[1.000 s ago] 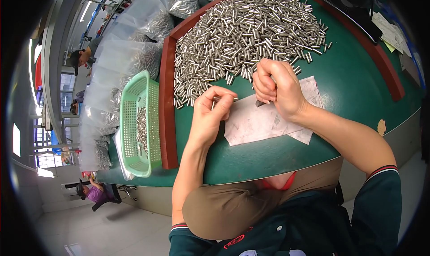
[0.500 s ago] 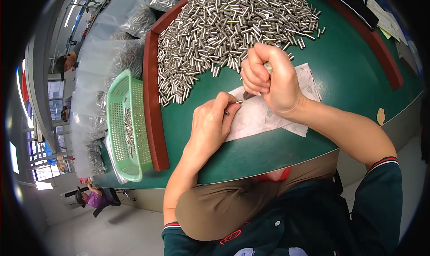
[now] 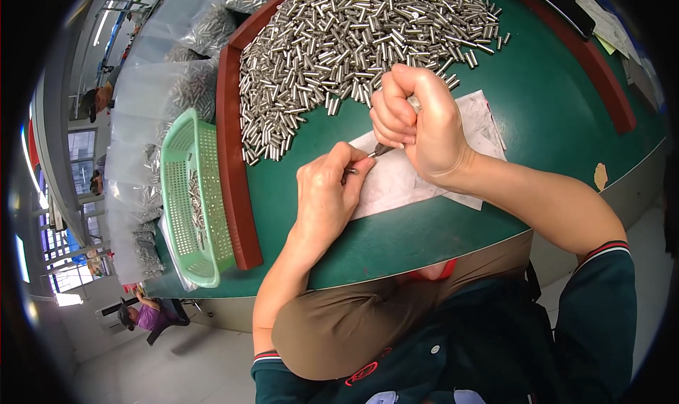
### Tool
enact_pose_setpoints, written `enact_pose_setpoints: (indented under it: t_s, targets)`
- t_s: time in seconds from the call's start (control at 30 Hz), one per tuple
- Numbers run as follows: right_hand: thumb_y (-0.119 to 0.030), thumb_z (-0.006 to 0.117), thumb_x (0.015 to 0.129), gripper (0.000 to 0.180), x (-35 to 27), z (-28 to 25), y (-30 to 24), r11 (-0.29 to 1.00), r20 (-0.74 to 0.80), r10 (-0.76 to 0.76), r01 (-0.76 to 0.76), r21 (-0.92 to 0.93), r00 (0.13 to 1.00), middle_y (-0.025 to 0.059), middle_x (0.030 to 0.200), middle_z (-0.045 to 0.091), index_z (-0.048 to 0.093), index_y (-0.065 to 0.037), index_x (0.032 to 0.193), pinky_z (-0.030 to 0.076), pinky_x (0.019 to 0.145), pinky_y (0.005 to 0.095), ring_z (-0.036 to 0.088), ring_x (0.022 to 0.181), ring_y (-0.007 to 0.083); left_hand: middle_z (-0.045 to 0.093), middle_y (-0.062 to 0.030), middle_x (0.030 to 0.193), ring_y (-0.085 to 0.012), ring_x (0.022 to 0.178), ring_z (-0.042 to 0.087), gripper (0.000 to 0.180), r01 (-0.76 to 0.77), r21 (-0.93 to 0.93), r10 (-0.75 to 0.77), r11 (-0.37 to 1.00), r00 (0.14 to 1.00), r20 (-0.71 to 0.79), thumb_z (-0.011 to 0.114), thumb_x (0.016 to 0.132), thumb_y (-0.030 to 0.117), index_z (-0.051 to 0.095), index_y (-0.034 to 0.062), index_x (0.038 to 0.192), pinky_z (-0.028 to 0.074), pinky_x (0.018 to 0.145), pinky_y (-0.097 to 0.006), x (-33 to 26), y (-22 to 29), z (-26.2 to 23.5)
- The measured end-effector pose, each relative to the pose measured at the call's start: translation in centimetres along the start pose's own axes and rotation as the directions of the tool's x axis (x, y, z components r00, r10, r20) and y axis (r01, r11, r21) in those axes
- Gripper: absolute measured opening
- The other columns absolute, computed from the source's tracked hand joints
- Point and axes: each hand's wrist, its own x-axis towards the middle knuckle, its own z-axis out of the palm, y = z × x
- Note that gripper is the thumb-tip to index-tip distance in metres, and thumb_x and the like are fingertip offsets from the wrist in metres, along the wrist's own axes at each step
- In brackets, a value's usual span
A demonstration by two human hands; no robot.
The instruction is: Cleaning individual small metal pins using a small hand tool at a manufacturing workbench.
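Hands meet over the white paper sheet (image 3: 424, 170) on your green table (image 3: 552, 107). Your left hand (image 3: 327, 192) pinches a small metal pin (image 3: 351, 170) at its fingertips, lying on the sheet's 9 o'clock edge. Your right hand (image 3: 417, 121) is fisted around a thin metal tool (image 3: 380, 149), tip pointing toward 8 o'clock, just beside the pin. Pile of steel pins (image 3: 353, 43) sits at 12 o'clock inside the red-brown rim (image 3: 230, 156). Green basket (image 3: 191, 192) with a few pins hangs off at 9 o'clock.
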Motion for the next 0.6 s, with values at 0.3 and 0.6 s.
enact_pose_setpoints:
  t_s: [0.3,0.6]
  targets:
    - [-0.023,0.029,0.087,0.038,-0.4,0.7,0.3,0.996,0.004,-0.049,0.049,-0.076,0.999,-0.0015,0.044,0.024,0.026,-0.011,0.051,0.019,0.04,0.0232,0.019,0.04,0.0076,0.056,-0.0134,0.057,-0.0262,0.049,0.055,0.012,0.018,-0.041,-0.018,0.999,1.0,-0.016,0.064,0.07,0.003,0.053,-0.0007,0.067,0.042,0.045,-0.033,-0.1,0.0,0.3]
    - [-0.017,0.036,0.084,0.037,-1.0,2.1,1.3,0.918,0.058,-0.237,0.243,-0.314,0.97,-0.0023,0.047,0.025,0.026,-0.008,0.05,0.02,0.043,0.0238,0.021,0.045,0.0065,0.055,-0.0141,0.057,-0.0288,0.05,0.054,0.007,0.03,-0.061,-0.03,0.998,0.999,0.013,0.062,0.071,0.003,0.055,0.0008,0.069,0.041,0.046,-0.034,0.4,0.7,-0.3]
